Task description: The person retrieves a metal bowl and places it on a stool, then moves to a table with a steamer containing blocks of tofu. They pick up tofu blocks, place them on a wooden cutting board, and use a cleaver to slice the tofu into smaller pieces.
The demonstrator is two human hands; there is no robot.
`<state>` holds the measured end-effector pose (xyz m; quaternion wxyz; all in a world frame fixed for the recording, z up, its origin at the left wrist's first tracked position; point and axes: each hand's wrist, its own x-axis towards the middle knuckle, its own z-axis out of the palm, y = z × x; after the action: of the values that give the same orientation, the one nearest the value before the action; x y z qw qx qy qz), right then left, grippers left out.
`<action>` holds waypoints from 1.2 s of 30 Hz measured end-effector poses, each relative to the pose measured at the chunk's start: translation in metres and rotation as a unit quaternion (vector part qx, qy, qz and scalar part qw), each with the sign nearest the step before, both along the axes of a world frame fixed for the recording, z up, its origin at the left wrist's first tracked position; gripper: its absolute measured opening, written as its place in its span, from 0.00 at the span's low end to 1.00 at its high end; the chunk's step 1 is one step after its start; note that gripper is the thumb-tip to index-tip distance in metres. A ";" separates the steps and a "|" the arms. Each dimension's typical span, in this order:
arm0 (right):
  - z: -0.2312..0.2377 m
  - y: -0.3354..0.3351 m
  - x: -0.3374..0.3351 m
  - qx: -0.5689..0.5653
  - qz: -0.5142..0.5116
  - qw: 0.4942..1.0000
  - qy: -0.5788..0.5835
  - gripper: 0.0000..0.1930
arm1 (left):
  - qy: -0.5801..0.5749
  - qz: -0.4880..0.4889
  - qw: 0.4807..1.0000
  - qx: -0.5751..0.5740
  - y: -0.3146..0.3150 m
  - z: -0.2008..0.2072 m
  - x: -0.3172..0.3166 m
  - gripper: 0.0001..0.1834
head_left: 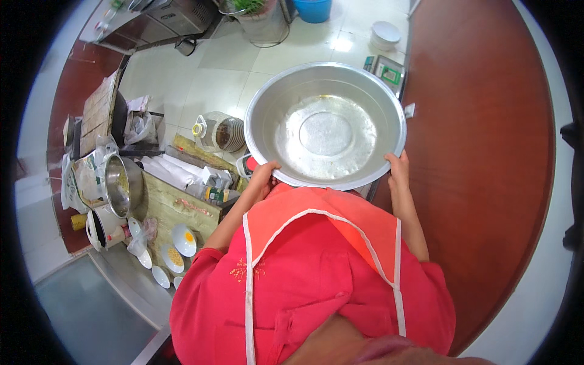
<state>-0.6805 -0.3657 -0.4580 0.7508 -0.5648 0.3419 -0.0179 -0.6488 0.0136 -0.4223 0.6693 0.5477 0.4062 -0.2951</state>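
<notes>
Room: pale glossy floor of square tiles (194, 97), beyond the grip; broad reddish-brown panel with a smooth face (480, 152), right of the grip; worn yellowish-green work surface (159, 204), left of the grip.

Surroundings: white bowl with a round orange-yellow content (177, 230) and white bowl with pale yellowish content (167, 257), both left of and nearer the body than the grip; tilted shiny metal bowl (136, 188), farther left; clear plastic bottle with yellow cap (208, 135), ahead and left; blue plastic bucket (313, 13) and stacked white bowls (385, 36), well ahead. White-and-red object (244, 165), close to the left side of the grip, partly hidden by the basin.

Grip: one large round silver-coloured metal basin (328, 132), held out before an orange-red apron with white trim (316, 204), opening toward the wearer. Left hand (265, 177) grasps the near-left rim; right hand (398, 170) grasps the near-right rim, thumb on the edge. Fingers beneath the rim are largely hidden.
</notes>
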 end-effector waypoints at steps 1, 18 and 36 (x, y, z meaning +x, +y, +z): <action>-0.004 -0.005 0.023 -0.002 0.010 1.000 -0.002 0.23 | 0.001 0.008 1.000 0.008 -0.004 -0.004 0.014 0.05; -0.008 -0.064 0.388 -0.053 -0.135 0.989 0.029 0.25 | -0.020 -0.169 0.985 -0.003 -0.083 -0.046 0.479 0.07; -0.005 -0.192 0.965 -0.344 0.076 0.932 -0.086 0.23 | 0.073 0.042 0.985 -0.154 -0.185 -0.077 0.859 0.11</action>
<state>0.2845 -0.5578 -0.4627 0.5360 -0.8091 0.2054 -0.1260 0.2097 -0.1713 -0.4995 0.7260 0.3979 0.4260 -0.3649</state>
